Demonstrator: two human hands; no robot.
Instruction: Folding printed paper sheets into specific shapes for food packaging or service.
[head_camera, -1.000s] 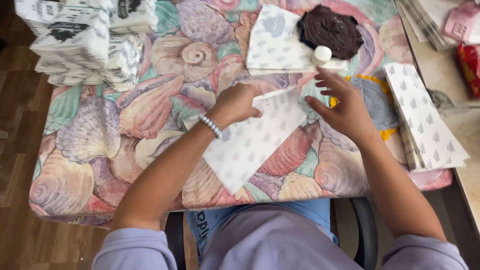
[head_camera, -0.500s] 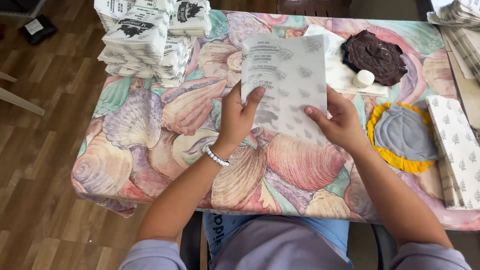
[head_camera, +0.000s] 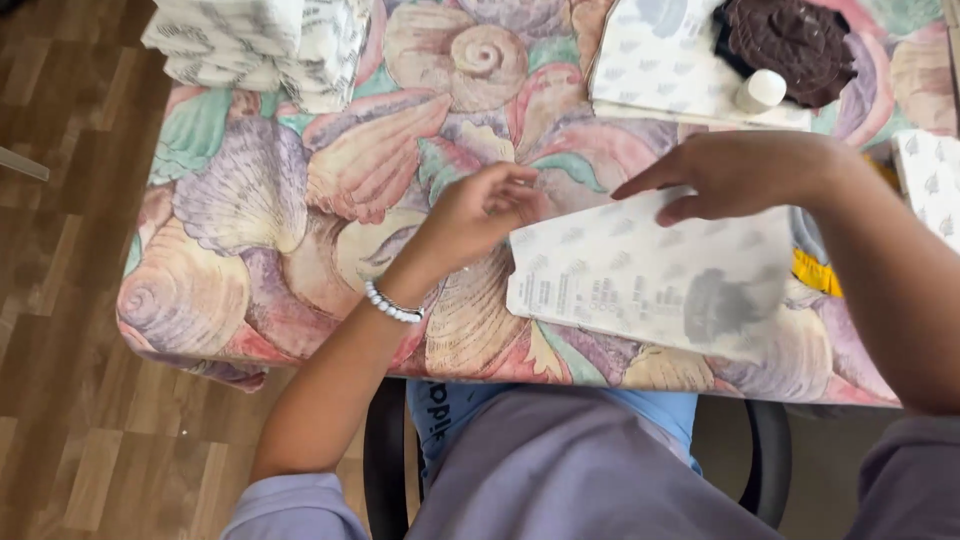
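Note:
A white patterned paper bag (head_camera: 650, 275) lies flat on the shell-print tablecloth (head_camera: 260, 230) in front of me, with a dark round shape showing through near its right end. My right hand (head_camera: 735, 172) rests on the bag's upper edge, fingers pointing left and pressing it down. At the bag's left edge hovers my left hand (head_camera: 485, 205), fingers loosely curled, wearing a white bead bracelet; it touches or nearly touches the bag's corner.
A stack of folded white patterned bags (head_camera: 265, 40) stands at the back left. Another flat bag (head_camera: 670, 60), a dark brown round piece (head_camera: 795, 40) and a small white cap (head_camera: 762, 90) lie at the back right. More white bags (head_camera: 930, 180) sit at the right edge. Wooden floor lies left.
The bag was held up upright in both hands half a second ago; now it lies flat and sideways on the table, with my right hand on top of it.

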